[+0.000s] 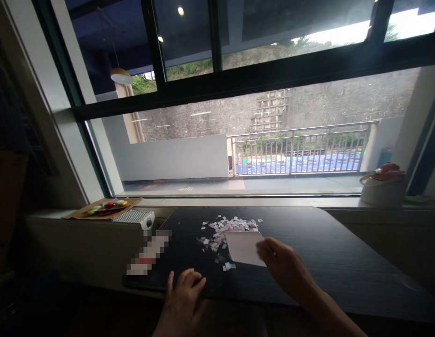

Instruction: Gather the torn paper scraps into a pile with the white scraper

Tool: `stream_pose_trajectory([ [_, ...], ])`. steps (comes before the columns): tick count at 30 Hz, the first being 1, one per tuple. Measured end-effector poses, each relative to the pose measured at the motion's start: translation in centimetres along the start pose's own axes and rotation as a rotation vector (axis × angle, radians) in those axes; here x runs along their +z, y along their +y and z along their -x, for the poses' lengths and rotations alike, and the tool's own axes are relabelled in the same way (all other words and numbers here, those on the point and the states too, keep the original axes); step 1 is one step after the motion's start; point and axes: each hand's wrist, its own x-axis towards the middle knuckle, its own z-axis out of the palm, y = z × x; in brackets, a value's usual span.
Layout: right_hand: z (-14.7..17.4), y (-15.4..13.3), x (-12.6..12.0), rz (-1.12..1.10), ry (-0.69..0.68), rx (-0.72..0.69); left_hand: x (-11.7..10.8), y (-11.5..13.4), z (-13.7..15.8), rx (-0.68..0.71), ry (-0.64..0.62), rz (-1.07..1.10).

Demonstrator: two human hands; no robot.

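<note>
My right hand [282,260] pinches a white sheet of paper or thin card [246,250] by its right side. The sheet is tilted over the dark table [301,243], up against a loose pile of small white and pinkish paper scraps [222,228]. A few scraps [229,266] lie apart on the near side of the pile. By the table's front edge is my left hand [185,295], its fingers spread and holding nothing. Whether its fingertips touch the tabletop I cannot tell.
A blurred white and red item [149,255] lies at the table's left edge. Beyond it are a white ridged box [136,218] and brown cardboard with colourful pieces [106,208]. A white container [383,185] stands on the right sill. A wide window borders the table's far side.
</note>
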Motion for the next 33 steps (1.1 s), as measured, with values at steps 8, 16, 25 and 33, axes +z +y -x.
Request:
stream_pose_trajectory([
  [8, 0.6, 0.3, -0.9, 0.01, -0.002, 0.015, 0.4, -0.2, 0.2, 0.041, 0.038, 0.008],
  [16, 0.6, -0.4, 0.3, -0.099, -0.073, -0.005, 0.6, -0.5, 0.0, 0.028, 0.027, -0.004],
  [25, 1.1, -0.8, -1.7, 0.059, -0.054, 0.003, 0.1, 0.0, 0.2, 0.009, 0.007, 0.007],
  [33, 1.7, 0.0, -3.5, 0.092, -0.084, 0.063, -0.1, 0.1, 0.2, 0.004, 0.009, -0.02],
])
